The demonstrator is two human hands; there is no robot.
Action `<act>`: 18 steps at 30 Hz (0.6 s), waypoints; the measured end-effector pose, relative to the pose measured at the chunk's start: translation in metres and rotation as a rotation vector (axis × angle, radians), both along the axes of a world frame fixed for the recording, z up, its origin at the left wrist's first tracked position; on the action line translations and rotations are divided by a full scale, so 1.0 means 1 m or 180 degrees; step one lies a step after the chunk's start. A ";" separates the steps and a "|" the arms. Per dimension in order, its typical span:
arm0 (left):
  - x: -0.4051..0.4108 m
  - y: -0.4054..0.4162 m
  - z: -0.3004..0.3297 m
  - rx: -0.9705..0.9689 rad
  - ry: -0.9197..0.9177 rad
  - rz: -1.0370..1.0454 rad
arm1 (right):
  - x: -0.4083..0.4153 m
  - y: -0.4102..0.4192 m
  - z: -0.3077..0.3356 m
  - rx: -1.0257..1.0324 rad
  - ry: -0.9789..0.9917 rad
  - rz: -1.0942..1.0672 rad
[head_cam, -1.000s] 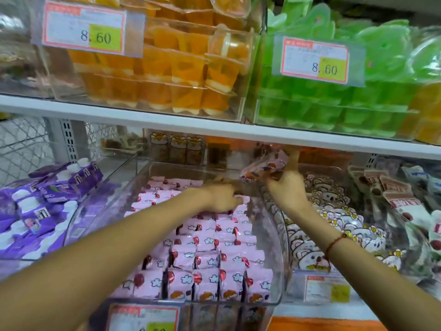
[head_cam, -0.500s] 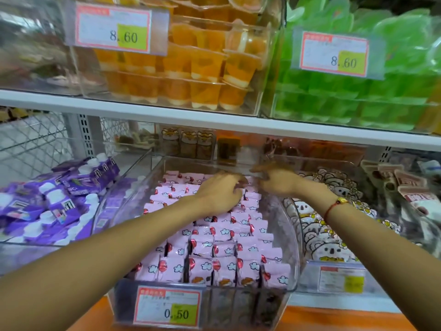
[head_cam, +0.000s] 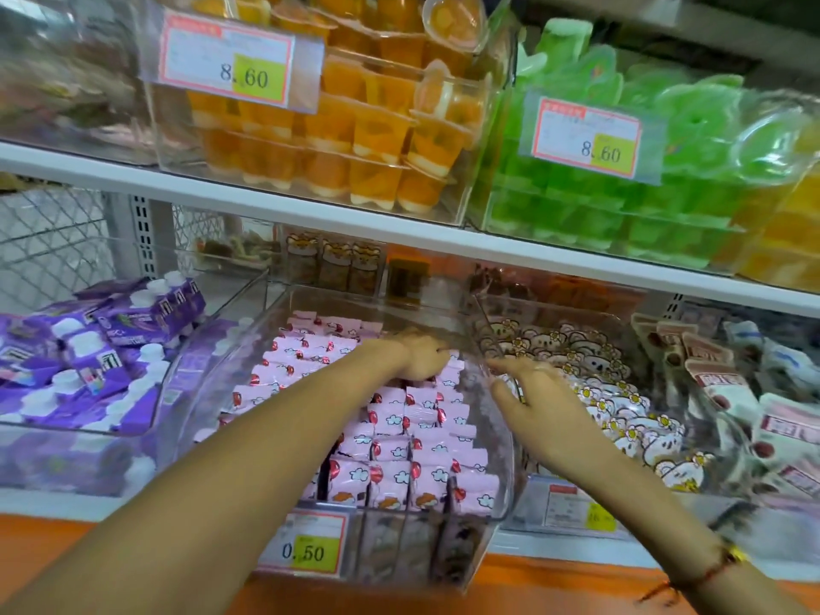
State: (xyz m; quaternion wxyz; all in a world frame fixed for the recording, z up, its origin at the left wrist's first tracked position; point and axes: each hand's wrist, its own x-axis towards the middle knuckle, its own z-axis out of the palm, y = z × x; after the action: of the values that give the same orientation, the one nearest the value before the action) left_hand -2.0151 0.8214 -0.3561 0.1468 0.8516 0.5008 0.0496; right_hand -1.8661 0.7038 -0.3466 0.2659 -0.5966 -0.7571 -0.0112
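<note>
Pink snack packets (head_cam: pixel 390 477), cloud and balloon print, upright in tidy rows, filling clear bin (head_cam: pixel 503 490)

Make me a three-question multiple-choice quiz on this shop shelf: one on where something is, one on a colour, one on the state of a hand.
1. Where is the left hand?
A) in the clear bin of pink packets
B) on the top shelf
C) on the orange ledge

2. What colour are the pouches left of that bin?
A) green
B) purple
C) orange

3. How is the right hand?
A) clenched round a cup
B) out of view
C) fingers stretched out

Answers:
1 A, its knuckles sit among the packets.
2 B, they are purple with white caps.
3 C, the fingers reach forward by the bin's right wall.
</note>
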 end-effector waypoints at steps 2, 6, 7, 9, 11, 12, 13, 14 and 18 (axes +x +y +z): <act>-0.010 -0.017 0.011 0.0276 -0.0373 0.0130 | 0.001 -0.004 0.003 -0.0016 -0.0060 0.0003; -0.066 -0.076 0.028 0.1762 -0.0700 0.0534 | 0.005 -0.023 0.010 0.0137 -0.0215 0.0020; -0.087 -0.095 0.030 0.2132 -0.0613 0.0652 | 0.005 -0.027 0.012 0.0151 -0.0246 -0.0009; -0.128 -0.133 0.034 0.2457 -0.0368 0.0989 | 0.000 -0.035 0.016 -0.0017 -0.0314 -0.0148; -0.154 -0.160 0.035 0.2141 0.0053 0.1384 | -0.008 -0.034 0.020 -0.0357 -0.0463 -0.0313; -0.159 -0.168 0.034 0.1879 0.0285 0.1524 | -0.013 -0.030 0.021 -0.0518 -0.0583 -0.0383; -0.159 -0.172 0.033 0.1624 0.0439 0.1610 | -0.018 -0.027 0.023 -0.0640 -0.0679 -0.0453; -0.157 -0.175 0.032 0.1453 0.0530 0.1652 | -0.022 -0.024 0.024 -0.0727 -0.0697 -0.0519; -0.155 -0.169 0.026 0.1404 0.0487 0.1806 | -0.025 -0.018 0.022 -0.0821 -0.0457 -0.0658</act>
State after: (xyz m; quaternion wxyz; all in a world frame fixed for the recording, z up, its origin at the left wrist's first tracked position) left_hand -2.1705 0.6522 -0.3306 -0.0978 0.6913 0.7038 0.1313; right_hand -1.8914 0.6861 -0.3247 0.1300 -0.6981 -0.7039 0.0162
